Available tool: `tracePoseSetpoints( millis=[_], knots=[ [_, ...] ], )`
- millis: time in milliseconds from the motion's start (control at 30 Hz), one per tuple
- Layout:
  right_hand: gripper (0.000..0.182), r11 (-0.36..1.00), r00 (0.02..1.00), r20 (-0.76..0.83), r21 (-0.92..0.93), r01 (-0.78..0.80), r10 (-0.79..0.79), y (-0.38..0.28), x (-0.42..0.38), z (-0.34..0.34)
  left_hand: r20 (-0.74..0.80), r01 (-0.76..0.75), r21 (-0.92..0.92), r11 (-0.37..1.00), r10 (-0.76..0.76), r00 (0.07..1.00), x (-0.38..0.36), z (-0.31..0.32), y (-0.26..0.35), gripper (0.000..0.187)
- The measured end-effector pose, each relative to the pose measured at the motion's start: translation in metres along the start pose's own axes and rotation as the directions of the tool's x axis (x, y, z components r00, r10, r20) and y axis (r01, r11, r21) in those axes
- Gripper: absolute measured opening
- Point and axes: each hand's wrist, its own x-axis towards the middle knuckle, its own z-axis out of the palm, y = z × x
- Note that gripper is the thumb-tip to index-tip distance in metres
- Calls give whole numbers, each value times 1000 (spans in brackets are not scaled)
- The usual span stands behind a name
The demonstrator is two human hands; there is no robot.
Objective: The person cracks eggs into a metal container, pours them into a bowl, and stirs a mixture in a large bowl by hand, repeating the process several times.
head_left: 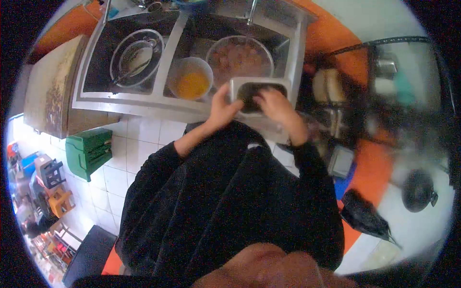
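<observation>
While the left hand (224,109) grips the near-left side of the metal container (234,91), the right hand (274,104) has its fingers down inside the opening, too blurred to tell whether they pinch anything. The container is at the sink's (139,104) front edge, just beside a large bowl (272,60) of reddish chunks. Things seem partway along: those chunks and the orange liquid (192,86) already sit in bowls, while the container's dark inside is being handled.

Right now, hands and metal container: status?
Left hand at metal container, left side. Right hand dipping inside, blurred. Bowl close by, left.
</observation>
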Motion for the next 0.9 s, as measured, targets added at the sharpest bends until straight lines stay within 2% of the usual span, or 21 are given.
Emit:
tracePoseSetpoints(
  millis=[67,100,133,200,300,433,500,633,700,800,900],
  knots=[
    [26,953,924,301,-257,-161,237,0,14,5,-35,-36,7,999,37,999,-2,3,-4,45],
    [20,949,891,407,-308,-73,200,15,18,15,-62,-65,16,998,66,996,-2,3,-5,45],
    [20,950,890,415,-309,-55,187,11,23,15,-79,-70,17,997,71,994,-3,1,-7,45],
    [18,929,854,410,-316,-194,318,3,27,18,-96,-26,20,999,27,995,-7,-2,-12,44],
    [18,943,821,514,-321,-86,249,12,30,23,-105,-86,25,996,88,991,-9,-3,-7,45],
    [20,954,805,544,-285,-88,237,9,28,18,-135,-30,-38,999,25,991,-9,-2,-6,41],
    [20,971,800,576,-235,-32,166,8,28,16,-145,-50,-96,994,36,989,-9,-2,4,37],
    [19,980,805,569,-181,-78,169,16,24,11,-172,-39,-27,999,34,984,-9,-5,1,35],
    [19,997,842,535,-55,-51,73,10,23,-2,-165,1,-17,1000,-4,986,-9,-6,-7,37],
    [22,992,880,467,41,-118,86,15,24,-5,-133,-37,39,999,42,990,-6,-6,0,33],
    [24,998,906,424,39,-41,21,16,27,-9,-120,-19,7,1000,20,993,-5,-4,6,30]
  ],
)
